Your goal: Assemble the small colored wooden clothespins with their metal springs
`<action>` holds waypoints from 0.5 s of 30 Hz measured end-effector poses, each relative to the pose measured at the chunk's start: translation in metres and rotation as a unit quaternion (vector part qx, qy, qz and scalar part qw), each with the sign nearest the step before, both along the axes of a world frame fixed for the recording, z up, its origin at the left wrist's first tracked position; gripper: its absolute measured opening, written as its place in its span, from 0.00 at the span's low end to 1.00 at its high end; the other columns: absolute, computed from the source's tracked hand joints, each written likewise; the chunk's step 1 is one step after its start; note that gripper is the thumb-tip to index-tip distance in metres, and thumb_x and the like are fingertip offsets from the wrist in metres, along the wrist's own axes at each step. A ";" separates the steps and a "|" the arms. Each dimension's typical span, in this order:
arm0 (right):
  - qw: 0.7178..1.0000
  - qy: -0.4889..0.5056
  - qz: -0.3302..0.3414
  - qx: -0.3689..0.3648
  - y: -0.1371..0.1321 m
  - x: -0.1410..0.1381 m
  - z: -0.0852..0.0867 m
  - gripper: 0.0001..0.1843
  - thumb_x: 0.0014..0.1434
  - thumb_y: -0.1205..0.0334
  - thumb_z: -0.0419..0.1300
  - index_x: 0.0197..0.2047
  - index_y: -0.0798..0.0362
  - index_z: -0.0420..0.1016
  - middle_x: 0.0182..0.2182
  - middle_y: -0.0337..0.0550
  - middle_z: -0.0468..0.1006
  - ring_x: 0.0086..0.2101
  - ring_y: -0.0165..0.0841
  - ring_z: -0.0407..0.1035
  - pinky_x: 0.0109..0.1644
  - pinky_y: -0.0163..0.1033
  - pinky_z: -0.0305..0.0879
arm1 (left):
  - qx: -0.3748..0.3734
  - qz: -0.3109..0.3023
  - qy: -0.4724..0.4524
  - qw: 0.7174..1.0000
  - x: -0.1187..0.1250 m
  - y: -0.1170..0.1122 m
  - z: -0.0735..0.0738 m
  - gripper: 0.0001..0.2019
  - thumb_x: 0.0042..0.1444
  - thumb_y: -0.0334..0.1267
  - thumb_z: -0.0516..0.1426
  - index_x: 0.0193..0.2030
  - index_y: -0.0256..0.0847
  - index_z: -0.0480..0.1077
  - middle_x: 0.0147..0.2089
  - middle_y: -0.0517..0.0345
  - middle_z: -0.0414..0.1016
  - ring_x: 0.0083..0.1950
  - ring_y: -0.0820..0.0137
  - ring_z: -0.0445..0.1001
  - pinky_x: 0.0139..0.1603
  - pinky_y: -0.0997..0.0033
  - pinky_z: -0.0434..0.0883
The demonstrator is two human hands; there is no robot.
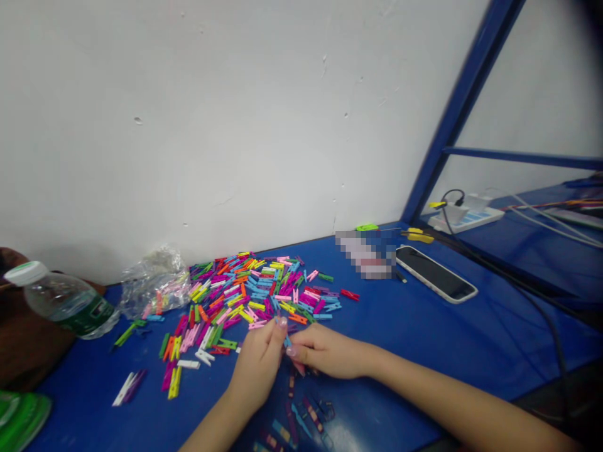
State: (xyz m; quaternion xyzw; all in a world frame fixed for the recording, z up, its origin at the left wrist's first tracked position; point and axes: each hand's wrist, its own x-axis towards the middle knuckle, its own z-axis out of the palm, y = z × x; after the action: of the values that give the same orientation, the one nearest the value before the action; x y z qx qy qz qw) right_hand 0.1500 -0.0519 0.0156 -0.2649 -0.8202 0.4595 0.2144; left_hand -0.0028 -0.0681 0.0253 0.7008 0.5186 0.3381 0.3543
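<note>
My left hand [262, 356] and my right hand [330, 351] meet at the front edge of a pile of small coloured clothespins [257, 289]. Between their pinched fingertips shows a bit of a light blue clothespin [287, 341]; both hands grip it, and most of it is hidden by the fingers. Below the hands, nearer to me, lie several darker clothespin pieces [308, 411] and what look like loose springs, partly blurred. On the left side of the pile, yellow, white and purple clothespins lie apart on the blue table [386, 383].
A clear plastic bag [157, 276] and a tilted water bottle [70, 298] stand at left, with a green object [21, 417] nearer. To the right lie a phone [436, 274], a cable [541, 301] and a power strip [466, 216]. A blue frame post [452, 125] rises there.
</note>
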 end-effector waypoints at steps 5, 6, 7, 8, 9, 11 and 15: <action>0.993 0.038 -0.004 -0.108 0.000 -0.004 -0.005 0.27 0.55 0.43 0.43 0.22 0.58 0.62 0.16 0.34 0.60 0.16 0.21 0.55 0.19 0.26 0.52 | -0.004 0.008 0.003 1.000 0.000 0.000 0.003 0.18 0.55 0.46 0.42 0.17 0.41 0.52 0.18 0.65 0.55 0.22 0.74 0.54 0.24 0.74 0.51; 0.992 0.045 -0.011 -0.121 0.000 -0.005 -0.006 0.26 0.54 0.42 0.43 0.23 0.58 0.62 0.16 0.33 0.60 0.15 0.21 0.55 0.19 0.26 0.52 | -0.009 0.008 -0.002 1.000 0.000 0.000 0.003 0.18 0.55 0.46 0.42 0.18 0.40 0.53 0.18 0.65 0.54 0.22 0.74 0.54 0.24 0.74 0.51; 0.990 0.050 -0.017 -0.129 -0.001 -0.005 -0.006 0.26 0.54 0.42 0.44 0.23 0.58 0.62 0.16 0.33 0.60 0.16 0.21 0.55 0.19 0.26 0.52 | -0.014 0.006 -0.009 1.000 0.000 0.000 0.004 0.18 0.55 0.46 0.42 0.18 0.40 0.53 0.18 0.65 0.54 0.22 0.74 0.54 0.24 0.74 0.51; 0.989 0.053 -0.022 -0.133 -0.001 -0.006 -0.006 0.25 0.54 0.42 0.44 0.24 0.57 0.62 0.16 0.33 0.60 0.16 0.21 0.55 0.19 0.26 0.52 | -0.020 0.005 -0.017 1.000 0.001 0.000 0.004 0.19 0.55 0.47 0.42 0.17 0.40 0.53 0.18 0.65 0.54 0.22 0.74 0.54 0.24 0.74 0.52; 0.989 0.053 -0.025 -0.136 -0.001 -0.006 -0.006 0.25 0.54 0.42 0.44 0.24 0.57 0.62 0.15 0.32 0.59 0.16 0.21 0.55 0.19 0.26 0.52 | -0.026 0.004 -0.026 0.999 0.001 0.001 0.004 0.19 0.54 0.48 0.43 0.17 0.40 0.54 0.18 0.65 0.54 0.22 0.74 0.54 0.23 0.74 0.52; 0.989 0.049 -0.027 -0.137 -0.001 -0.006 -0.006 0.25 0.54 0.42 0.44 0.23 0.57 0.62 0.14 0.32 0.58 0.15 0.21 0.54 0.19 0.27 0.52 | -0.037 0.003 -0.043 0.998 0.001 0.002 0.002 0.20 0.53 0.50 0.43 0.17 0.40 0.53 0.18 0.66 0.53 0.22 0.74 0.53 0.23 0.74 0.52; 0.985 0.083 -0.033 -0.144 -0.004 -0.008 -0.005 0.26 0.53 0.41 0.43 0.22 0.56 0.60 0.13 0.31 0.57 0.15 0.21 0.53 0.19 0.27 0.51 | -0.098 -0.009 -0.099 0.990 0.000 0.005 -0.003 0.21 0.51 0.55 0.43 0.17 0.41 0.52 0.15 0.68 0.51 0.18 0.76 0.50 0.20 0.75 0.50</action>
State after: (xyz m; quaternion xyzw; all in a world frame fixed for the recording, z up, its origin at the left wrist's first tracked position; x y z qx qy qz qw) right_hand 0.1419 -0.0561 0.0105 -0.2807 -0.7154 0.5862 0.2563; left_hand -0.0026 -0.0627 0.0222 0.6304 0.5056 0.3497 0.4740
